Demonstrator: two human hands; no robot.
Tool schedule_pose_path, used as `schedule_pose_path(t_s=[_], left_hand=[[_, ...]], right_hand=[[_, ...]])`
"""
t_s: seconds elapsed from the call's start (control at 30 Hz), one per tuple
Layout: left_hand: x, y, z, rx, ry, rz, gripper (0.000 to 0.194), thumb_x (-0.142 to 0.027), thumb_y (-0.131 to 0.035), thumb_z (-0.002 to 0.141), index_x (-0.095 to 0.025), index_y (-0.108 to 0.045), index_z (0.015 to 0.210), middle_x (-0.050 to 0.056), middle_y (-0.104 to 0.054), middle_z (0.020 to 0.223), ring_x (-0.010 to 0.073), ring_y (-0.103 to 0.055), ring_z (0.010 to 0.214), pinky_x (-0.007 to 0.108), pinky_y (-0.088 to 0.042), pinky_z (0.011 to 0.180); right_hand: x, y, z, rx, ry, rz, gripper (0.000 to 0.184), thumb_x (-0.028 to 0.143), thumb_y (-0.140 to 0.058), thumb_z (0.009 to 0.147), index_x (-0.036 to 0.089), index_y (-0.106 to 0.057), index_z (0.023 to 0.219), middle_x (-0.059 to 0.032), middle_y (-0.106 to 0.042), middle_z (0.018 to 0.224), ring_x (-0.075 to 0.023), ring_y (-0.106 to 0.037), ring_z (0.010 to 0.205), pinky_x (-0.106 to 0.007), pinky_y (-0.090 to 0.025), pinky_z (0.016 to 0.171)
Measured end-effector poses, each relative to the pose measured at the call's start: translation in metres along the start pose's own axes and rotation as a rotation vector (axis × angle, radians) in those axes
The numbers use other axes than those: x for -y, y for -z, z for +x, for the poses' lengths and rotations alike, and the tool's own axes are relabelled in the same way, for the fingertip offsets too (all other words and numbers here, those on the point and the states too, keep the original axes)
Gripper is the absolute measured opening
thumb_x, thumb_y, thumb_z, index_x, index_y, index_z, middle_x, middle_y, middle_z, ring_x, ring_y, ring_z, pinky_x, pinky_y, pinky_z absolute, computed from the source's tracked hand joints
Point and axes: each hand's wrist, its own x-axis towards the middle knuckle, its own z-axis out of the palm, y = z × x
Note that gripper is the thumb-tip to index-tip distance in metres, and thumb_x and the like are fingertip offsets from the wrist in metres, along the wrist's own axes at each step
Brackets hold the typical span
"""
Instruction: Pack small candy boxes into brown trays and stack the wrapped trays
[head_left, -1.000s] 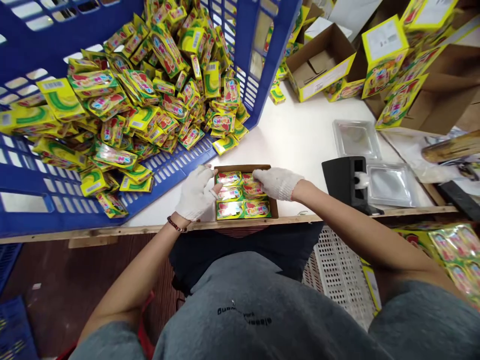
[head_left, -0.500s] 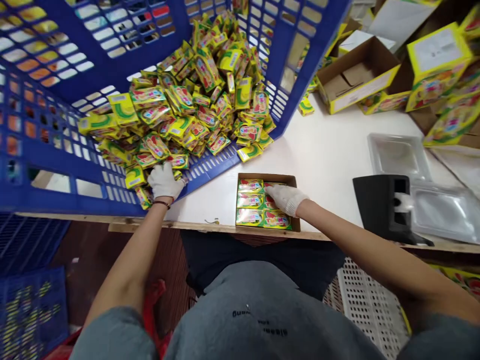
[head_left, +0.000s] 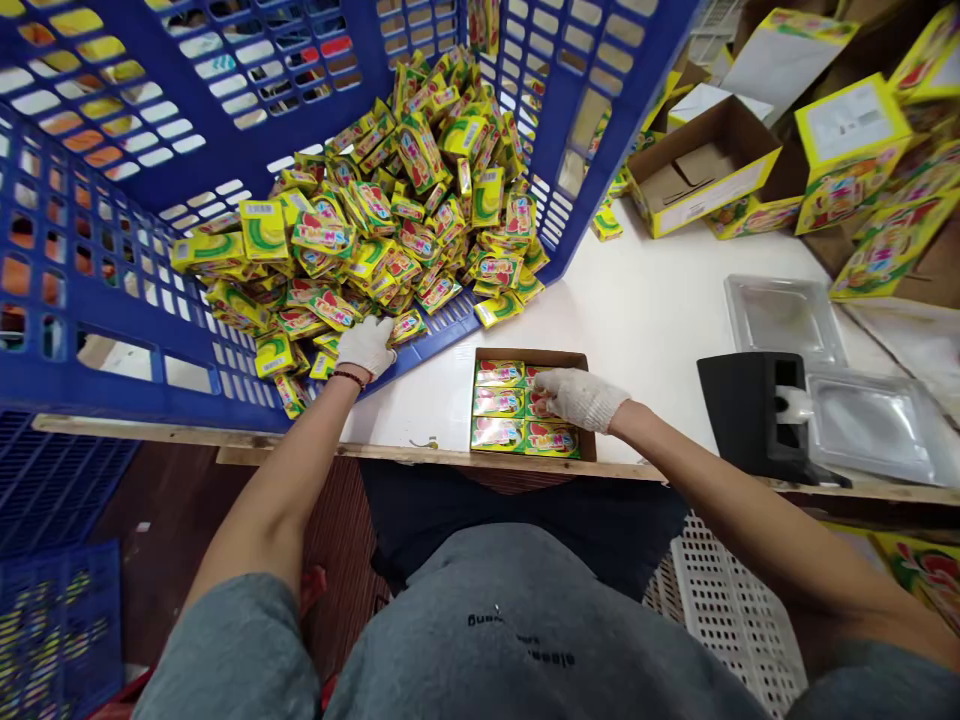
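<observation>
My left hand [head_left: 367, 347], in a white knit glove, reaches into the front of a heap of small yellow-green candy boxes [head_left: 375, 205]. Its fingers are curled around a candy box at the heap's lower edge, mostly hidden by the glove. The heap lies in a tilted blue plastic crate [head_left: 442, 325]. My right hand [head_left: 579, 398], gloved too, is over the right side of an open cardboard carton [head_left: 532, 355]. Bent fingers close on a candy box in the right column. Rows of candy boxes [head_left: 499, 402] lie flat in the carton, printed sides up; the glove hides part of the right column.
A black tape dispenser [head_left: 750, 415] and clear plastic trays [head_left: 870, 420] sit to the right on the white table [head_left: 637, 300]. Several display cartons [head_left: 705, 165] are piled at the back right. The wooden table edge [head_left: 420, 455] runs before my body.
My left hand has shifted right along the front of the heap. My right hand has moved slightly right, its fingers more bent over the carton. The whole view has shifted a little.
</observation>
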Motion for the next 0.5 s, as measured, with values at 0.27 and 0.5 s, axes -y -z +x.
schedule_pose_path(t_s=[0.27,0.5], left_hand=[[-0.025,0.002,-0.008,-0.058,-0.05,-0.256,0.032,-0.031,-0.064,0.088,-0.021,-0.06,0.118,0.012,-0.071,0.12,0.0319,-0.069,0.11,0.039,-0.054,0.091],[-0.125,0.041,-0.062,-0.353,-0.45,-0.317,0.031,-0.017,-0.065,0.084,-0.017,-0.059,0.114,0.014,-0.068,0.113,0.0324,-0.069,0.107,0.043,-0.054,0.092]], right_hand=[[0.002,0.023,-0.01,-0.245,0.11,0.051,0.024,0.023,-0.055,0.097,0.018,-0.072,0.113,-0.0129,-0.075,0.111,-0.0251,-0.068,0.096,-0.034,-0.048,0.081],[0.036,0.054,-0.029,-0.512,0.189,-0.309,0.043,0.014,-0.044,0.101,0.017,-0.057,0.141,-0.0201,-0.061,0.143,-0.0274,-0.063,0.102,-0.037,-0.043,0.08]])
